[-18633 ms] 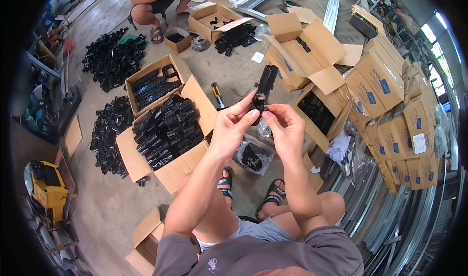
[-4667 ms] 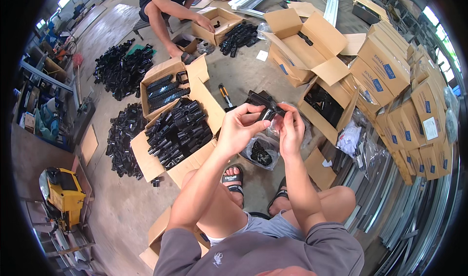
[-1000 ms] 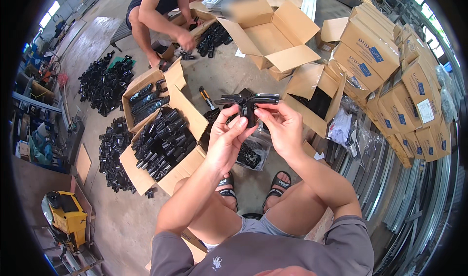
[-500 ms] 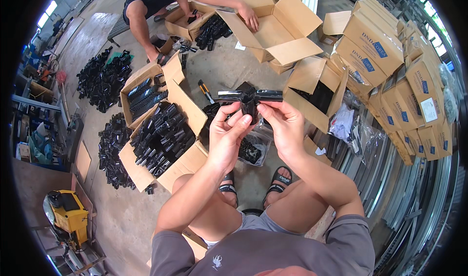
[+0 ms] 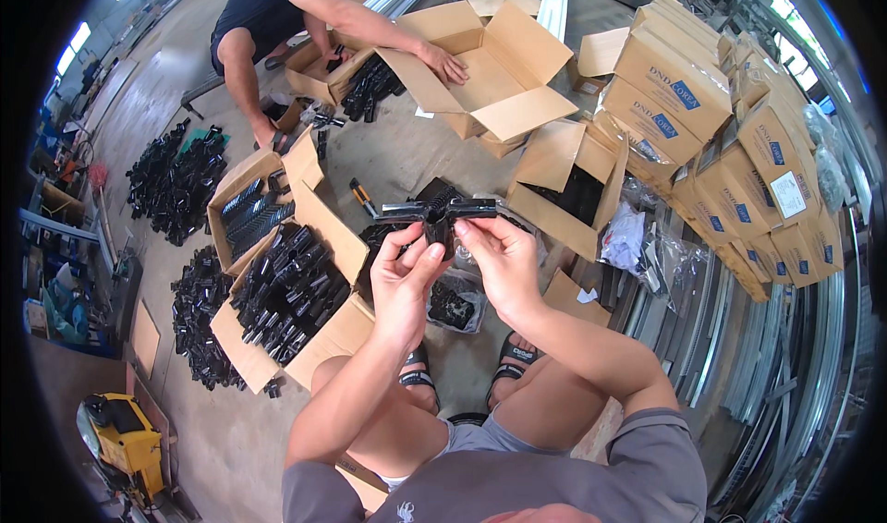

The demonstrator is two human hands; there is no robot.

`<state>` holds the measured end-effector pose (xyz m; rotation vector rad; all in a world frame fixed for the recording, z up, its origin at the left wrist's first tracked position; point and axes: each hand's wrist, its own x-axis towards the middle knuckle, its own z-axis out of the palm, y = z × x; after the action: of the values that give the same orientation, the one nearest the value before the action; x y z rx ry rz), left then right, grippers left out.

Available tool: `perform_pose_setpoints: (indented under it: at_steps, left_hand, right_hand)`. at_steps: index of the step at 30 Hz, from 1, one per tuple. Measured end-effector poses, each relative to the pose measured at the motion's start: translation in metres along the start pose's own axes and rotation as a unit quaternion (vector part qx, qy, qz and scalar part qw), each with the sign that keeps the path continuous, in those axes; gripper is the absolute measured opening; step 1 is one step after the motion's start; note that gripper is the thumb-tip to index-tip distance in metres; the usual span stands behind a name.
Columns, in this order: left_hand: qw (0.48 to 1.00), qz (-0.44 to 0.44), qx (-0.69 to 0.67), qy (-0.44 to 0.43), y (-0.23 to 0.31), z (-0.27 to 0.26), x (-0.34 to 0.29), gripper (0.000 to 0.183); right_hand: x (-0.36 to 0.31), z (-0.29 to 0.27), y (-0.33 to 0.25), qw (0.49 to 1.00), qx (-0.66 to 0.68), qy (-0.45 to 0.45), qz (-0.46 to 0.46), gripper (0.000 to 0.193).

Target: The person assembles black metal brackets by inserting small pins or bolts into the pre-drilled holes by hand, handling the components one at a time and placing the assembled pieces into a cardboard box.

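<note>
Held up before me is a glossy black T-shaped connector [image 5: 436, 231], its two arms spread sideways and its stem pointing down. My left hand [image 5: 404, 281] pinches it at the stem and under the left arm. The fingertips of my right hand [image 5: 502, 262] close on the right arm close to the joint. Below the connector, a clear plastic tub [image 5: 473, 312] with small black parts stands on the floor between my feet and the boxes. To the left, an open carton [image 5: 344, 334] is heaped with black parts [image 5: 294, 287].
Another carton [image 5: 303, 161] holds rows of black parts, beside loose piles [image 5: 176, 176] on the floor. Far off, a co-worker's hand [image 5: 443, 64] reaches into an open box [image 5: 504, 84]. Stacked cartons [image 5: 670, 79] and metal profiles [image 5: 739, 357] lie right; an orange-handled knife [image 5: 360, 193] lies ahead.
The view has shifted, so the surroundings sit farther left in the picture. Both hands keep their grip on the connector. The co-worker's hand remains at the open box.
</note>
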<state>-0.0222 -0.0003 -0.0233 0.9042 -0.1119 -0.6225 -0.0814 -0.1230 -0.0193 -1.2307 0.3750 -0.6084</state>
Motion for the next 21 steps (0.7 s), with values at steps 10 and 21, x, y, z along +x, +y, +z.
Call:
perform_pose_setpoints:
  at_steps: [10, 21]
  left_hand:
    - [0.999, -0.010, 0.040, 0.008, -0.008, 0.005, 0.000, 0.036]
    - [0.999, 0.013, 0.035, -0.018, -0.013, 0.003, 0.003, 0.030]
  right_hand:
    - [-0.005, -0.013, -0.009, 0.999, 0.021, -0.003, 0.042, 0.022]
    - [0.001, -0.020, -0.004, 0.990, 0.072, -0.015, 0.121, 0.023]
